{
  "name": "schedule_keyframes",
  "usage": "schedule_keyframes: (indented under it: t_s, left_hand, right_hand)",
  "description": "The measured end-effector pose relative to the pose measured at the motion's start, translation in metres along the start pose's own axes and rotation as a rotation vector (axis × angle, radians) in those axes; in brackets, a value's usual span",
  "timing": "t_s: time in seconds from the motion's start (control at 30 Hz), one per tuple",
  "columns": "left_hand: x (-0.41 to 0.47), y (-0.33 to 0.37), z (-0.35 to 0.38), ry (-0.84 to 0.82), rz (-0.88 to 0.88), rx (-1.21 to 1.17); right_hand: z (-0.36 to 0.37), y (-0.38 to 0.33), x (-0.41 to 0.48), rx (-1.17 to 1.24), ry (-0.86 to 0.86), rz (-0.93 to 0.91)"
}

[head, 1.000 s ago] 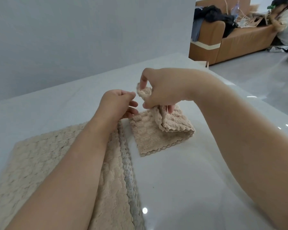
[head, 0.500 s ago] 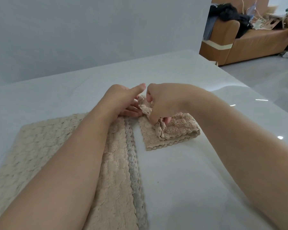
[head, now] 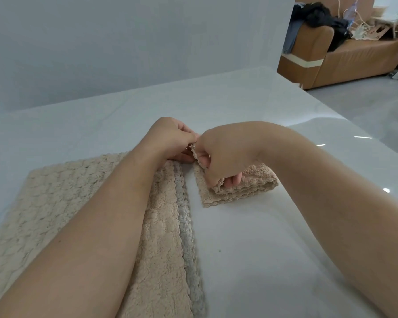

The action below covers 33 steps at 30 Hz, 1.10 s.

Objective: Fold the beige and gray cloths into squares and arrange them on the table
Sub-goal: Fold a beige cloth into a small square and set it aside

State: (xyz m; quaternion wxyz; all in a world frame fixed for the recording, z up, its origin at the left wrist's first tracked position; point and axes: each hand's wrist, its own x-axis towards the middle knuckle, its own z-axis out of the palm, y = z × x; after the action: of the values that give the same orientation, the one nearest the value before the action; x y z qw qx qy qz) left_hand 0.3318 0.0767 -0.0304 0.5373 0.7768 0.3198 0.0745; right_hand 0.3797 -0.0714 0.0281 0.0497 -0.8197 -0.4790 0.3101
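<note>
Partly folded small beige cloth (head: 239,191) on counter (head: 274,249), centre-right. Right hand (head: 223,154) grips its raised top layer; left hand (head: 170,138) pinches far-left corner. At left, larger beige cloth (head: 55,203) flat, gray cloth (head: 186,237) edge showing under right side.

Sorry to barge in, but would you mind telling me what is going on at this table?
A person is folding a small beige textured cloth on the glossy white table. The right hand grips its raised upper layer, and the left hand pinches the same cloth's far corner; the fold is not yet laid flat. To the left, a larger beige textured cloth lies flat on a gray cloth, partly under the left forearm.
</note>
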Motion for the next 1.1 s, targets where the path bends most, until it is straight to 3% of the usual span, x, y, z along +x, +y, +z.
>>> schedule_keyframes:
  t_s: [0.3, 0.57, 0.7, 0.8, 0.9, 1.0, 1.1]
  left_hand:
    - [-0.005, 0.003, 0.000, 0.042, 0.019, 0.135]
    - [-0.008, 0.006, -0.001, 0.052, 0.171, 0.539]
    - [-0.012, 0.007, 0.000, 0.002, 0.215, 0.688]
    - [-0.010, 0.005, 0.001, -0.007, 0.242, 0.703]
    - [-0.010, 0.005, 0.002, -0.026, 0.241, 0.754]
    - [-0.011, 0.008, 0.002, -0.077, 0.208, 0.753]
    - [-0.013, 0.014, 0.000, -0.108, 0.196, 0.711]
  right_hand:
    - [0.006, -0.004, 0.004, -0.051, -0.068, -0.072]
    - [0.003, 0.000, 0.002, -0.195, -0.178, -0.176]
    - [-0.013, 0.012, -0.011, -0.018, -0.226, -0.181]
    - [-0.030, 0.033, -0.011, 0.119, -0.065, -0.086]
    - [-0.038, 0.057, 0.004, -0.108, 0.221, 0.095]
    - [-0.034, 0.070, 0.014, -0.234, 0.210, 0.204]
    - [-0.034, 0.080, 0.016, -0.167, 0.161, 0.195]
